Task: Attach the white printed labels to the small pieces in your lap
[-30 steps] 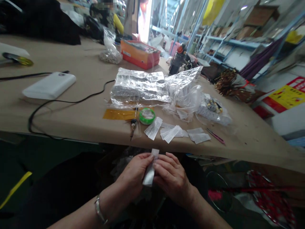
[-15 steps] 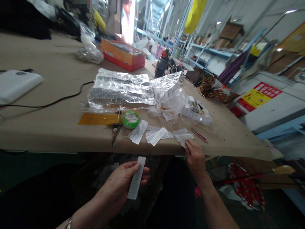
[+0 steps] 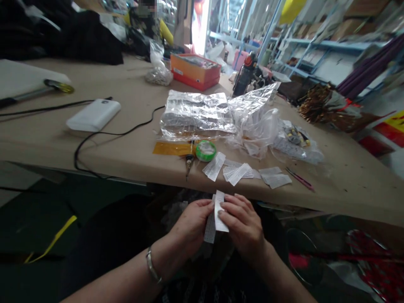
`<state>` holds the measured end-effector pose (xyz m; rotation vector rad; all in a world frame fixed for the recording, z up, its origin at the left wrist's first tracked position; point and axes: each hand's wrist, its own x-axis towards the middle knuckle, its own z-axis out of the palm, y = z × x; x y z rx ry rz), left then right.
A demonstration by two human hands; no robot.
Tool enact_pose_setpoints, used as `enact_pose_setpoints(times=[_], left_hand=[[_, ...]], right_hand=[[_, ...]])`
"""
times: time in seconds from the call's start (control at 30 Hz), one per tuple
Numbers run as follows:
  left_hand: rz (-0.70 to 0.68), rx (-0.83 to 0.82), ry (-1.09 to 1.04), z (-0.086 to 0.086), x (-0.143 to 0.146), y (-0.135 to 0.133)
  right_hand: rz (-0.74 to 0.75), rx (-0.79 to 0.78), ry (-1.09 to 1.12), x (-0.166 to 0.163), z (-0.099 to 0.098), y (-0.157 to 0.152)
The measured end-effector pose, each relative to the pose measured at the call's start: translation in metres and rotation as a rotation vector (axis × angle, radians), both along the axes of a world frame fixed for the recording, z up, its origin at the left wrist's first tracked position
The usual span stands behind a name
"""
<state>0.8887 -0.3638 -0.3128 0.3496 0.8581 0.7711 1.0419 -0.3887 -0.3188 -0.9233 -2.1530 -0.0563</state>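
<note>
My left hand (image 3: 191, 225) and my right hand (image 3: 243, 225) meet below the table's front edge. Both pinch thin white strips (image 3: 216, 214) that overlap between them; the left holds the lower strip, the right the strip in front. More white strips (image 3: 233, 171) lie in small piles on the brown table (image 3: 126, 147) just above my hands. A green tape roll (image 3: 205, 150) and a soldering iron (image 3: 189, 159) lie beside them. Behind sit shiny plastic bags (image 3: 197, 113) of parts.
A white power bank (image 3: 94, 115) with a black cable (image 3: 104, 136) lies at the left. An orange box (image 3: 195, 71) and a dark bottle (image 3: 243, 75) stand at the back. Pink tweezers (image 3: 299, 179) lie at the right. A person sits far behind the table.
My right hand reached out to the strip pile at the table's edge and has come back with a strip, joining the left hand again. The camera view swung back to the left.
</note>
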Motion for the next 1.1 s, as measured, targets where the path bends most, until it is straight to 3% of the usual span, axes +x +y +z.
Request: enact_pose_setpoints(times=[0.2, 0.43, 0.8, 0.9, 0.97, 1.1], left_hand=[[0.112, 0.000, -0.073, -0.009, -0.008, 0.000], [0.182, -0.061, -0.042, -0.010, -0.012, 0.003], [0.156, -0.042, -0.085, -0.013, -0.012, 0.000], [0.116, -0.019, -0.014, -0.009, -0.014, 0.001], [0.064, -0.006, 0.020, -0.006, -0.016, 0.001], [-0.054, 0.026, 0.072, 0.001, -0.017, -0.004]], right_hand=[[0.024, -0.027, -0.049, -0.026, -0.019, 0.001], [0.044, -0.044, -0.100, -0.026, -0.017, -0.001], [0.044, -0.073, -0.127, -0.028, -0.015, -0.002], [0.078, -0.196, -0.015, -0.024, -0.013, -0.004], [0.027, -0.346, 0.199, -0.021, -0.012, -0.003], [-0.171, -0.798, 0.648, -0.018, -0.012, 0.008]])
